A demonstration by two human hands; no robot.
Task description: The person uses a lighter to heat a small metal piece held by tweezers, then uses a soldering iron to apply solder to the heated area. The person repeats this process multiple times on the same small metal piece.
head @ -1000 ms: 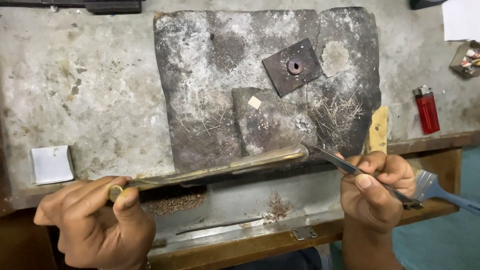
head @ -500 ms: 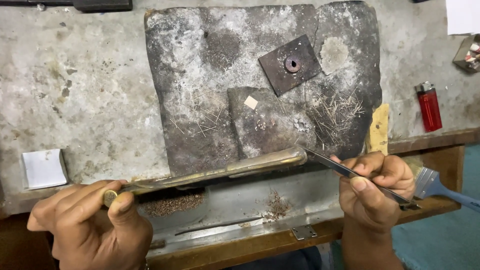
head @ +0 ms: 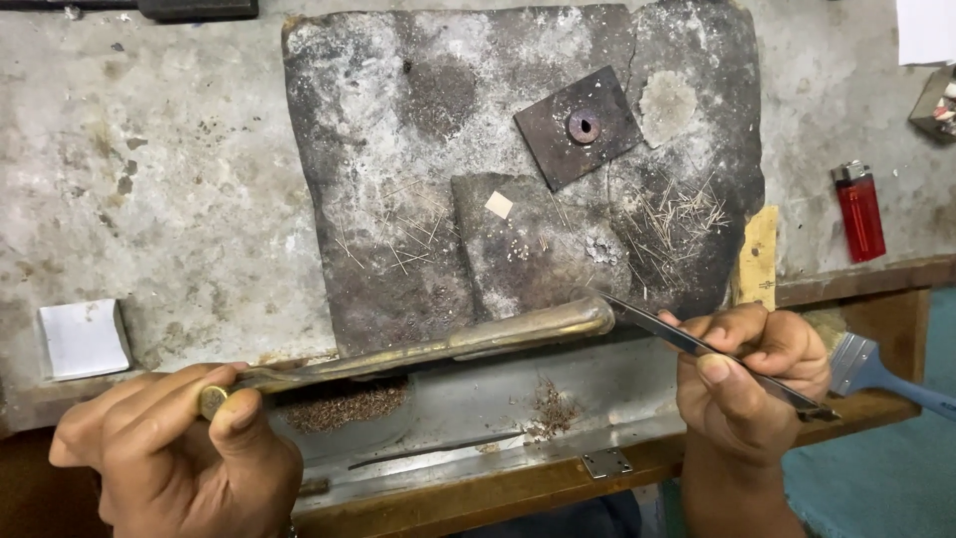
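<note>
My left hand (head: 174,453) grips the near end of a long brass-coloured torch pipe (head: 438,349), which slants up to the right and ends at a rounded tip near the front edge of a dark, scorched slab (head: 398,130). My right hand (head: 752,374) pinches a pair of dark metal tweezers (head: 687,339); their point reaches left and almost touches the pipe's tip. On the slab lie a smaller grey block (head: 538,249) with a tiny pale square piece (head: 499,204), a square metal plate with a hole (head: 578,125), and scattered thin wire bits (head: 677,214).
A red lighter (head: 859,211) stands on the stained bench at right, and a blue-handled brush (head: 881,369) pokes out behind my right hand. A white pad (head: 82,337) lies at left. Below the bench edge, a metal tray (head: 448,438) holds brown filings.
The view has shifted slightly. Both hands keep their hold, with the tweezers' point staying close to the pipe's tip.
</note>
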